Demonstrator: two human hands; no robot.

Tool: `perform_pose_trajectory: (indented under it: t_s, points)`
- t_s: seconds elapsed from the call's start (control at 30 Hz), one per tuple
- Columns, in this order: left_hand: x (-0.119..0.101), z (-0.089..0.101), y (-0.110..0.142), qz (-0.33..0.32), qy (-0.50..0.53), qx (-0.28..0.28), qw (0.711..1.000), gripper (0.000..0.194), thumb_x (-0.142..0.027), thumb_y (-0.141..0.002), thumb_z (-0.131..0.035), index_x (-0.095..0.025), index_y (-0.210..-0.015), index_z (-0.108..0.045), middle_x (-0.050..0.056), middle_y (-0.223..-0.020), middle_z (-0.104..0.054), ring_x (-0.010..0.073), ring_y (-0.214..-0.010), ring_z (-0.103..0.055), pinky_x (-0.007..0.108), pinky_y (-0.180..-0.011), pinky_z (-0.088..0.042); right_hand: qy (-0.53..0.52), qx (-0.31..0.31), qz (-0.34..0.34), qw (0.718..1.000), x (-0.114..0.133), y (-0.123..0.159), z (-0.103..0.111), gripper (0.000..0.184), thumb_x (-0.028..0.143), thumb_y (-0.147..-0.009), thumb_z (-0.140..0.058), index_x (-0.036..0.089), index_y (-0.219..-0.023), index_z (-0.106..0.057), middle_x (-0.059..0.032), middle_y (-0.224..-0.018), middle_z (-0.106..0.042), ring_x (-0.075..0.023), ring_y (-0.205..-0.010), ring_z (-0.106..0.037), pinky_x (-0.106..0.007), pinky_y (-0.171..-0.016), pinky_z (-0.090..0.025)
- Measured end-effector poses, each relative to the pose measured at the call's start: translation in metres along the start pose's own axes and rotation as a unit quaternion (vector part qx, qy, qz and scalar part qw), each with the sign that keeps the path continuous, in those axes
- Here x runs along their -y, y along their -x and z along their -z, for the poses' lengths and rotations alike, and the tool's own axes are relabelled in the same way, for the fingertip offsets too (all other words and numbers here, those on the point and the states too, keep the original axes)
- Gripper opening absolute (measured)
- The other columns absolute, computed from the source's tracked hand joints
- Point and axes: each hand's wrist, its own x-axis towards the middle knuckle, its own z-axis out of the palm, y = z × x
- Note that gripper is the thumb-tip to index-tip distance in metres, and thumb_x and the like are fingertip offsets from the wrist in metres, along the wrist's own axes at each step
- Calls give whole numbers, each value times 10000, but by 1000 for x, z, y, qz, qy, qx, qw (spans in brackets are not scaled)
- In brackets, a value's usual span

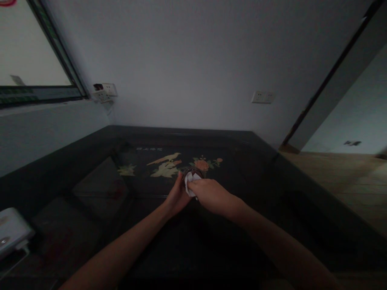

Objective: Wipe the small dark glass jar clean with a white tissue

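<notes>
My left hand (178, 196) is wrapped around the side of a small, dark, round cup-like thing (193, 171); the dim light hides its exact kind. In my right hand (211, 194) is a crumpled white tissue (189, 185), pinched and pressed at the mouth of that round thing. Most of the thing lies behind my fingers and the tissue. Both hands meet above a glossy black surface (236, 173) decorated with a bird and flowers.
A white box-like object (13, 229) stands at the lower left edge. Behind the black furniture rises a pale wall with sockets (263, 97). There is a window (36, 52) at upper left and a wooden floor (329, 177) at right.
</notes>
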Motion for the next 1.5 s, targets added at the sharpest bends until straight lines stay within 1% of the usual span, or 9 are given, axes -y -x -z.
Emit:
perform_pose_trajectory:
  t_s: [0.33,0.6,0.7,0.83,0.93,1.03,1.2,1.33,1.5]
  points:
    - [1,1,-1,-2,-4,-19,1000,306,-386,-863,-506,-157,-1007,-650,83,-1029,-681,225,-1012,-604,331,-877,-440,94,50,-25,994,-5,-9,-7,252,42,-843,-441,70,-937,-673,-183,-946,-691,-249,-884,-656,-327,-740,-506]
    - [0,3,-1,-35,4,-22,999,277,-355,-882,-486,-159,-993,-646,75,-1033,-682,220,-1083,-573,337,-945,-423,-83,12,-63,994,-7,-12,-14,255,40,-813,-415,89,-966,-614,-157,-933,-681,-213,-816,-651,-280,-680,-458]
    - [-1,6,-3,-62,0,-30,998,285,-370,-871,-504,-160,-1009,-640,76,-1031,-681,221,-1088,-568,334,-941,-429,-231,-32,-107,967,-10,-22,-21,255,15,-772,-419,107,-896,-622,-116,-911,-682,-184,-810,-627,-259,-707,-443]
    - [-3,8,-7,-105,-7,-55,993,297,-379,-847,-546,-171,-1041,-630,59,-996,-687,204,-1051,-583,304,-910,-448,-453,-102,-115,878,-13,-34,-30,368,-25,-719,-357,128,-913,-630,-54,-881,-680,-154,-813,-609,-252,-761,-445]
    - [-4,8,-9,-138,-6,-64,988,305,-367,-835,-571,-186,-1076,-617,44,-1023,-680,186,-1022,-593,282,-887,-457,-515,-123,-109,841,-11,-36,-34,438,-22,-713,-330,142,-996,-621,-38,-886,-684,-149,-830,-610,-260,-803,-443]
    - [-6,7,-8,-138,-17,-75,987,295,-371,-821,-589,-165,-1026,-634,56,-1013,-681,194,-1001,-602,285,-875,-465,-425,-131,-86,891,-10,-32,-35,385,-8,-728,-363,144,-966,-625,-57,-937,-686,-159,-854,-611,-250,-790,-437]
    - [-10,8,-6,-112,-46,-100,988,287,-395,-829,-568,-143,-942,-648,60,-905,-689,181,-863,-632,273,-781,-492,-139,-78,-42,986,-11,-22,-31,272,42,-804,-406,123,-953,-619,-122,-947,-689,-208,-848,-636,-287,-733,-452]
    - [-10,11,-5,-100,-103,-113,983,328,-424,-807,-583,-163,-999,-635,36,-845,-679,146,-699,-617,235,-619,-481,32,-39,18,999,-10,-21,-32,250,80,-862,-415,97,-995,-627,-151,-997,-679,-231,-910,-633,-327,-770,-469]
    - [-10,11,-5,-83,-142,-125,979,357,-433,-784,-605,-149,-997,-642,51,-835,-684,166,-708,-621,243,-614,-476,100,-15,-13,995,-1,-23,-33,245,80,-854,-439,79,-940,-668,-166,-952,-694,-240,-906,-629,-331,-802,-470]
